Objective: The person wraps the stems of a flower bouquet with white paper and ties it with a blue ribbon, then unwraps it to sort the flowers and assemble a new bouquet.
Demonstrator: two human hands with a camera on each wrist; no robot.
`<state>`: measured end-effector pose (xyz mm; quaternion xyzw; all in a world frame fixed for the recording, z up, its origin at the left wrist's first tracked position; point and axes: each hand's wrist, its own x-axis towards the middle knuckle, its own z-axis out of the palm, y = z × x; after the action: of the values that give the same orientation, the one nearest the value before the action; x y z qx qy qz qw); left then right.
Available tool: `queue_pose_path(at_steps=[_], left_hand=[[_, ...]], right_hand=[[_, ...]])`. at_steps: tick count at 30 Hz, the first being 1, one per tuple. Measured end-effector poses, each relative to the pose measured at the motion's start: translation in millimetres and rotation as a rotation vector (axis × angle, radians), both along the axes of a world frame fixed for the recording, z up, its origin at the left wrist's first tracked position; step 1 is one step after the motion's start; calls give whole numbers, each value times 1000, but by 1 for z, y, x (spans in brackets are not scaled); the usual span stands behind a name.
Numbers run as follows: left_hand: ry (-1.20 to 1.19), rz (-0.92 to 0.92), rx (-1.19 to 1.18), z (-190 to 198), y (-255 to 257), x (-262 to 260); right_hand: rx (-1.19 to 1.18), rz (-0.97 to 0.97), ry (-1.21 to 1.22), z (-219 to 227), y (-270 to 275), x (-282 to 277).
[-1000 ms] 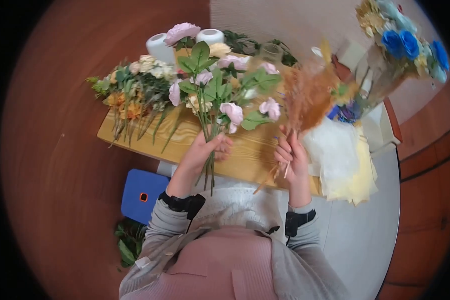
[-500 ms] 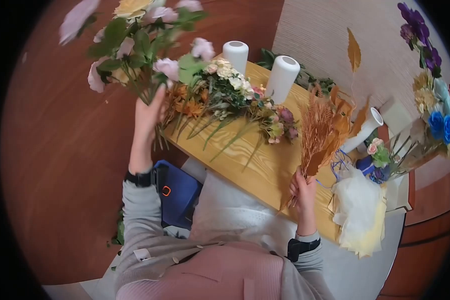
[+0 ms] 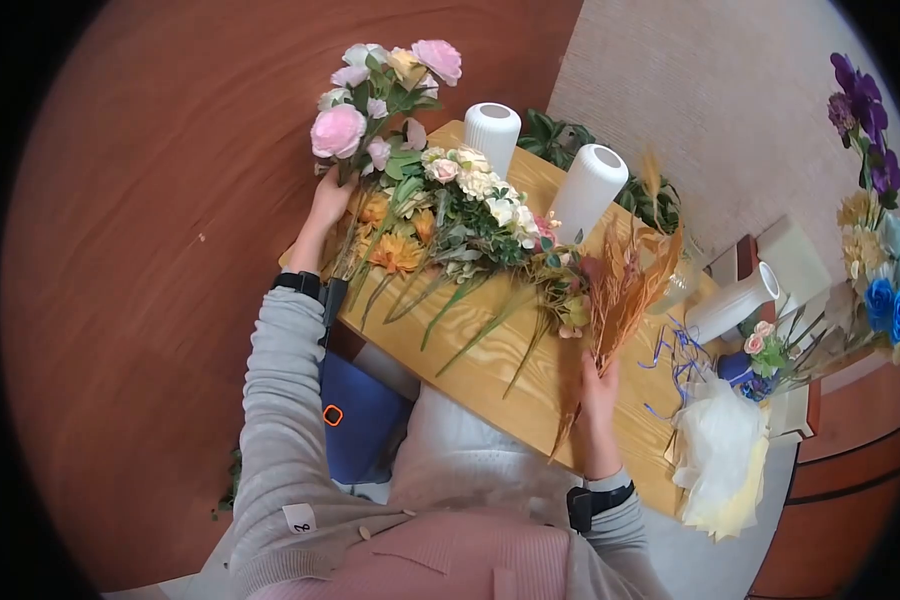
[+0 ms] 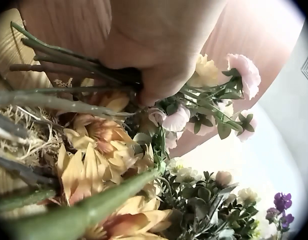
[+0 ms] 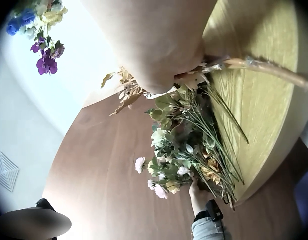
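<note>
At the far left end of the table, my left hand grips a bunch of pink and cream artificial roses by the stems. In the left wrist view the rose stems pass through the curled fingers, low over orange flowers. My right hand holds a bunch of orange dried grasses and leaves upright near the front edge. Between the two hands lies a row of artificial flowers: orange blooms, white blossoms and dusky pink ones, stems toward the front.
Two white ribbed vases stand at the back of the wooden table; another white vase lies tilted at right. Blue ribbon and white netting are near it. Tall blue and purple flowers rise far right. A blue stool is below.
My left hand has carried the roses from in front of my body to the table's left end and lowered them beside the other flowers. The right hand keeps its dried bunch. The head view has turned.
</note>
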<state>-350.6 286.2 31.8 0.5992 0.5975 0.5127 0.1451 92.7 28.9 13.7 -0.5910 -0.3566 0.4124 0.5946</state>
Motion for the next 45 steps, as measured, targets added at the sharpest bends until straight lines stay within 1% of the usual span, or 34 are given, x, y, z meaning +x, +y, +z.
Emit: queue_pose_path(at_steps=[2, 3, 5, 6, 8, 9, 10, 12, 13, 14, 16, 17, 18, 19, 20, 21, 22, 23, 24, 26, 27, 28, 30, 32, 34, 35, 36, 38, 39, 40, 42, 43, 44, 45], left_hand=[[-167, -223, 67, -2, 11, -3], [-169, -225, 63, -4, 14, -5], [-403, -421, -119, 25, -7, 14], [-403, -416, -122, 32, -14, 24], [-432, -466, -153, 39, -23, 44], [-311, -404, -129, 35, -25, 53], [-76, -293, -201, 55, -45, 67], [40, -363, -178, 33, -37, 68], [186, -367, 40, 30, -37, 73], [220, -303, 65, 27, -39, 78], [277, -188, -127, 34, -43, 83], [277, -192, -126, 39, -47, 86], [268, -141, -96, 44, -51, 89], [258, -90, -67, 47, -54, 90], [259, -93, -65, 46, -53, 90], [227, -80, -39, 45, -51, 88], [194, -67, -13, 42, -48, 86], [200, -76, 92, 37, -45, 84], [203, -76, 96, 33, -43, 77], [-115, -239, -131, 36, -44, 68], [-228, -278, -46, 33, -44, 65], [-221, -282, -50, 36, -50, 65], [-354, -380, -76, 52, -64, 69], [-354, -418, -101, 59, -71, 74], [-245, -407, -102, 70, -86, 86], [-101, -231, -48, 96, -115, 104], [-102, -227, -46, 95, -114, 102], [-404, -397, -209, 90, -108, 99], [-160, -342, -328, 88, -100, 90], [-162, -342, -327, 84, -98, 87], [-250, -337, 0, 80, -92, 80], [-333, -283, 60, 86, -92, 78], [-349, -238, 16, 94, -92, 68], [-382, -212, 28, 96, -84, 54]], right_hand=[[-53, 18, 76, -2, 1, -2], [-56, 16, 75, -3, 2, -4], [-44, 30, 71, -4, 2, -9], [-47, 34, 71, -4, 1, -11], [-23, 45, 152, -1, -2, -13], [-22, 48, 152, -4, -3, -13], [11, 30, 133, -8, -3, -12], [42, 11, 114, -4, -2, -18], [82, -15, 126, 6, -4, -23], [122, -42, 139, 15, -7, -28], [126, -27, 161, 29, -7, -33], [129, -9, 188, 37, -6, -35], [129, -12, 189, 46, -6, -37], [107, 43, 182, 55, -4, -40], [87, 97, 176, 64, -2, -44], [91, 95, 177, 73, 1, -49], [88, 169, 220, 82, 4, -55], [84, 243, 263, 91, 7, -61], [89, 243, 265, 100, 11, -67], [18, 416, 416, 118, 23, -82], [36, 502, 424, 118, 33, -91], [52, 586, 434, 115, 42, -101], [75, 724, 471, 111, 63, -126], [92, 784, 501, 99, 83, -156], [31, 861, 673, 84, 98, -179], [-17, 863, 734, 85, 101, -188], [-18, 867, 733, 81, 105, -194], [-10, 871, 796, 70, 113, -202], [1, 823, 817, 63, 115, -203], [0, 824, 814, 59, 115, -202], [98, 699, 746, 51, 119, -200], [94, 655, 733, 55, 116, -199], [93, 653, 733, 54, 115, -199], [105, 625, 729, 53, 113, -199]])
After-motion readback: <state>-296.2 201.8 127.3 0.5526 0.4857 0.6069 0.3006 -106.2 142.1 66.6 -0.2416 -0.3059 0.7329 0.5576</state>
